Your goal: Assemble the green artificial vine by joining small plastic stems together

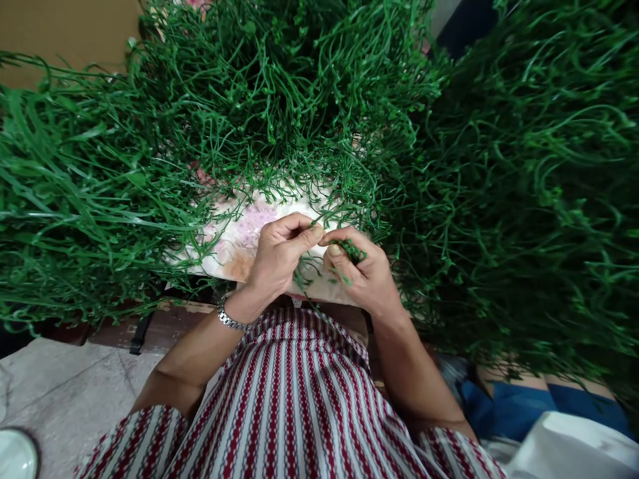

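Observation:
My left hand (283, 251), with a metal-banded watch (232, 314) on its wrist, pinches a thin green stem (313, 224) between thumb and forefinger. Close beside it, my right hand (362, 269) is curled round a small bunch of green stem tips (352, 250), its thumb pressed toward the forefinger. The two hands almost touch, above a pale flower-patterned cloth (257, 223). A few loose green bits (302, 276) hang or lie below the fingers. Whether the stems are real or plastic I cannot tell.
Big heaps of thin, curling green stems lie to the left (74, 193), at the far side (279, 80) and to the right (529, 219). A white bag-like thing (564, 449) is at the lower right. A round pale object (17, 456) sits at the lower left.

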A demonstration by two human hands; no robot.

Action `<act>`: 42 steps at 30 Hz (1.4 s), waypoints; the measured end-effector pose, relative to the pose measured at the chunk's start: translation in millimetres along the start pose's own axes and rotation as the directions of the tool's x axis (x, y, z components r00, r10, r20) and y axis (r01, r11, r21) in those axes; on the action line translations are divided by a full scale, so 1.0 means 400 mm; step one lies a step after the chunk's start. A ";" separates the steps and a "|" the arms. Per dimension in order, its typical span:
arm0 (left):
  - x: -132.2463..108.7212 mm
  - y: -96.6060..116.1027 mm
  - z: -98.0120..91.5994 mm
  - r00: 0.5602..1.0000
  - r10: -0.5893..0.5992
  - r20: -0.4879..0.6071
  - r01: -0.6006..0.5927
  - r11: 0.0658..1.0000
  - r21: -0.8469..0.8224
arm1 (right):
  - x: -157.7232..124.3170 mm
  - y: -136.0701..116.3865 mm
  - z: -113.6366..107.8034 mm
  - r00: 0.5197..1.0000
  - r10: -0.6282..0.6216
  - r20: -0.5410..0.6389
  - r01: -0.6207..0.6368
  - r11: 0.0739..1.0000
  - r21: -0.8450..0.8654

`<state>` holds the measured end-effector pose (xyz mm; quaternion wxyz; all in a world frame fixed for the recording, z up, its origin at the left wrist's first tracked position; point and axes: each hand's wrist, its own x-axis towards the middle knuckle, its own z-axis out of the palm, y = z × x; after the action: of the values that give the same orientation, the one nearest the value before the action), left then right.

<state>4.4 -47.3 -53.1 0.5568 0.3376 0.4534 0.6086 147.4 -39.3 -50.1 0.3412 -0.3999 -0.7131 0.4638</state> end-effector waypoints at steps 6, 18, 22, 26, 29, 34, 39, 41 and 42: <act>-0.001 -0.011 0.010 0.999 -0.019 -0.038 0.021 0.998 0.057 | 0.008 0.005 0.035 0.996 0.051 0.072 -0.055 0.997 0.050; -0.010 0.014 -0.055 0.962 -0.182 0.201 0.196 0.979 -0.049 | -0.014 0.019 0.032 1.000 0.025 0.006 -0.025 0.997 0.072; -0.023 0.003 -0.070 0.964 -0.163 0.211 0.162 0.987 0.021 | -0.015 0.020 0.031 0.999 0.044 0.015 -0.046 0.992 0.121; -0.034 -0.003 -0.061 0.991 -0.006 0.136 -0.017 0.985 0.171 | -0.015 0.017 0.043 0.997 0.066 -0.041 -0.058 0.984 0.170; -0.042 -0.003 -0.050 0.992 0.072 0.101 -0.099 0.949 0.300 | -0.021 0.014 0.054 0.992 0.073 -0.101 -0.051 0.977 0.205; -0.045 0.007 -0.056 0.988 0.046 0.144 -0.097 0.926 0.366 | -0.025 0.016 0.047 0.997 0.024 -0.080 -0.010 0.986 0.169; -0.044 0.025 -0.068 0.975 0.023 0.222 -0.125 0.881 0.456 | -0.012 0.012 0.019 0.996 -0.029 0.084 0.028 0.999 0.022; -0.045 0.030 -0.068 0.972 0.000 0.236 -0.114 0.874 0.472 | -0.008 0.011 0.013 0.989 -0.043 0.143 0.044 0.999 -0.005; -0.046 0.032 -0.067 0.970 -0.023 0.241 -0.095 0.879 0.468 | -0.007 0.010 0.012 0.984 -0.054 0.169 0.058 0.998 -0.018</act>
<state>-22.1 -69.5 -49.1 0.4959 0.5431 0.5120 0.4438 145.6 -42.5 -55.8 0.2881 -0.3431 -0.7554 0.4781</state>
